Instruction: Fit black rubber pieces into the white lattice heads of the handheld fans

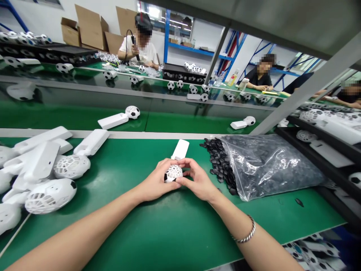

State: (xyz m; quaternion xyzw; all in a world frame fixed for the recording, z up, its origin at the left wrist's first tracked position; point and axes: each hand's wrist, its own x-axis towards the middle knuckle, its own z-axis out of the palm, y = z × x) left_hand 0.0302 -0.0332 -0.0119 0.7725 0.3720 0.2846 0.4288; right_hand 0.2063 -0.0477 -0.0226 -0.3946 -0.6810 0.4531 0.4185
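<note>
Both my grips are closed around a lattice ball head, its handle pointing away from me.

My left grip wraps the white plastic ball head from one side and my right grip from the other, so little of its open lattice shows between them. A white plastic handle sticks out of the ball head toward the far edge of the green table. Its long axis runs away from me, leaning slightly right, and my right fingers are the nearer to it. To the right of the ball head, small black pieces spill from a clear plastic bag; to its left lies a heap of white handles and lattice balls.
</note>
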